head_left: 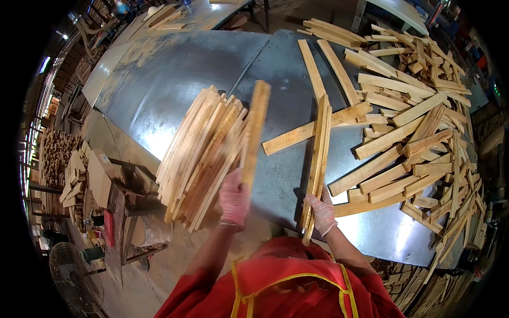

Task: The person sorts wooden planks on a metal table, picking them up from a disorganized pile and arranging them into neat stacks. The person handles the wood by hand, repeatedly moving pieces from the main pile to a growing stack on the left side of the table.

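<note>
My left hand (234, 199), in a pinkish work glove, is closed around a wooden slat (256, 122) that stands up from it, slightly blurred. Just left of that slat lies a stack of pale wooden slats (193, 143), side by side on the metal table. My right hand (321, 211), gloved too, grips the near end of some narrow wooden strips (321, 143) lying lengthwise together; how many I cannot tell. Beneath their far part, another wooden board (289, 139) lies crosswise on the tabletop.
The grey metal table (175, 58) spreads out in front of me. A large jumbled pile of wooden pieces (419, 138) covers its right side. Two loose slats (339, 71) lie toward the far middle. At lower left are a fan (74, 273) and a cardboard box (103, 172).
</note>
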`<state>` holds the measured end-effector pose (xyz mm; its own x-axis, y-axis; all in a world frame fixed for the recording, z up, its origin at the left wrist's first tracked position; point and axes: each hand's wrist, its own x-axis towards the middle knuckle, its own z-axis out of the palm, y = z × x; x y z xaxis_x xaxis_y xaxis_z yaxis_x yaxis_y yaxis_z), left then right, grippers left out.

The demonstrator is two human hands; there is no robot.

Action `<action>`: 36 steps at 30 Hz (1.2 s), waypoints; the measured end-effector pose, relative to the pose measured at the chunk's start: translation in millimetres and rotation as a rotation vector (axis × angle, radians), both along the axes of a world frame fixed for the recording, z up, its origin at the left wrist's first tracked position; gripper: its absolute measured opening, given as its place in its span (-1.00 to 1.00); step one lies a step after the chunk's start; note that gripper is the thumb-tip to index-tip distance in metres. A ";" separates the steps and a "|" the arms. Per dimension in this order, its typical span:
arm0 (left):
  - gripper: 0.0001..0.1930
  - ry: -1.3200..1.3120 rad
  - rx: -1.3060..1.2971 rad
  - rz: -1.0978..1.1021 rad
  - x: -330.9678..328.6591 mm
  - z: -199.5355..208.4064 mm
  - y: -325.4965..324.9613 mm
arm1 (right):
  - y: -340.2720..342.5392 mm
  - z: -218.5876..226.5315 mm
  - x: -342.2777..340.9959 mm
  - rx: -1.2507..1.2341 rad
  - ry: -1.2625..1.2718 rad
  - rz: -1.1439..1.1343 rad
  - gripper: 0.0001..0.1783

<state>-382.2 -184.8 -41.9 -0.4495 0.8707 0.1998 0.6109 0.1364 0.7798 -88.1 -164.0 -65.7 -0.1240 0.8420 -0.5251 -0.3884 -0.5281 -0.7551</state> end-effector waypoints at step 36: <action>-0.32 0.926 -0.321 -0.045 -145.5 -3.7 -56.3 | -12.0 27.6 66.7 0.045 -0.524 0.699 -0.09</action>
